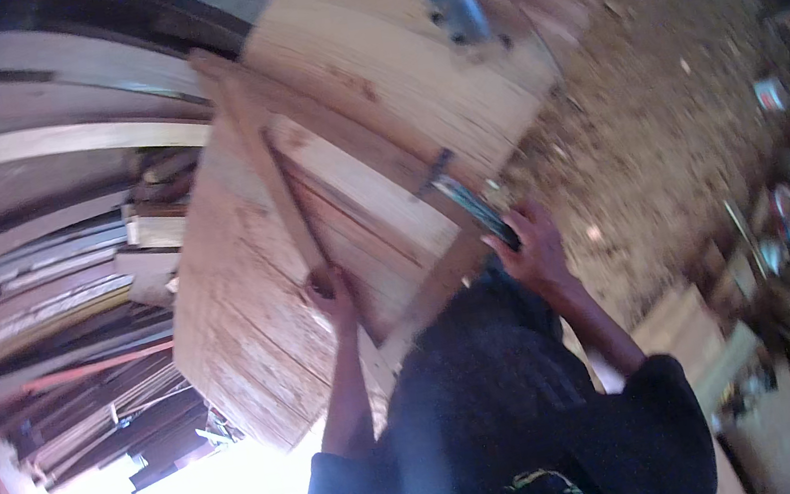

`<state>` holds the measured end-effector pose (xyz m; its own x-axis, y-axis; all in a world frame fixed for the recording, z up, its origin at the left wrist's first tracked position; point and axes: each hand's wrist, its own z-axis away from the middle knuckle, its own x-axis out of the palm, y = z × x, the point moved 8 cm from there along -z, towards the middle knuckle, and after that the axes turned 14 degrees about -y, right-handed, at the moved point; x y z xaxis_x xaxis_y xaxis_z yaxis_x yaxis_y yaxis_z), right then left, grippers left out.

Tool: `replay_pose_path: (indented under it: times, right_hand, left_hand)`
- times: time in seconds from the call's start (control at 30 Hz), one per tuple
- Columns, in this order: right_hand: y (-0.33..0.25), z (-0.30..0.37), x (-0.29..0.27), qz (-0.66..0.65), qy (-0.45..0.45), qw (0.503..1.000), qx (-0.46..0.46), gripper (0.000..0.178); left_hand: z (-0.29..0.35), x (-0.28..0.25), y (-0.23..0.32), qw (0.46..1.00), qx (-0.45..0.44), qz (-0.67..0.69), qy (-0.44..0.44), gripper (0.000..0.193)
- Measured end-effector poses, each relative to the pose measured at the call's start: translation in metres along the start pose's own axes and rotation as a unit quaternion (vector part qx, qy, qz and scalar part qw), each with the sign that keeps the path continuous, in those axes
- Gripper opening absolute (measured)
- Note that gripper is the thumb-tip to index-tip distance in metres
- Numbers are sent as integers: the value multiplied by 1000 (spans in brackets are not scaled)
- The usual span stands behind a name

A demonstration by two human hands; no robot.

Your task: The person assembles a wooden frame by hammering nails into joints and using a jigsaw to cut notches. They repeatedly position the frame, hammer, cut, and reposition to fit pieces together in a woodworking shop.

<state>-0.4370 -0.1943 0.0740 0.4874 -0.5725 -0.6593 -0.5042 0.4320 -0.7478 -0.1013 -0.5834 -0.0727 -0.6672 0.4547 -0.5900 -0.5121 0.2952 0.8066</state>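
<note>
Woodshop-looking spot: stacked boards (58, 294) left, then a plank bench (239, 355). Left hand (333, 301) has fingers curled round the near end of a wooden frame (273, 183); right hand (535, 252) grips a hammer (472, 204), handle angled far-left, head by the frame's right corner. Dirt floor (638, 182) right.

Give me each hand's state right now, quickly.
Left hand: closed on the near end of a wooden bar.
Right hand: closed, holding a hammer.

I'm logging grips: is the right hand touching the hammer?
Touching. The head view shows the right hand closed around the hammer at its handle.
</note>
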Motion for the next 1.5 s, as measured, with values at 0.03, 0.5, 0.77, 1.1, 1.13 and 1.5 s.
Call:
replay_pose_path:
  times: [0.03, 0.5, 0.77, 1.1, 1.13, 1.5]
  right_hand:
    - [19, -3, 2, 2, -6, 999, 35, 41]
    - [59, -11, 39, -120, -63, 981, 137, 28]
    - [51, -18, 34, -146, -81, 969, 182, 26]
    - [54, -17, 36, -148, -94, 962, 210, 26]
    - [53, -17, 35, -147, -86, 964, 204, 26]
    - [20, -49, 9, 26, -67, 996, 50, 33]
  left_hand:
    - [-11, 21, 27, 997, 17, -81, 0, 68]
    - [-161, 58, 136, 965, -26, -260, 30, 74]
    - [-158, 57, 135, 981, -32, -187, 24, 65]
    - [-155, 60, 150, 982, 30, -179, 44, 60]
    - [-155, 61, 150, 985, 31, -163, 38, 60]
    - [-154, 61, 147, 966, 63, -242, 62, 60]
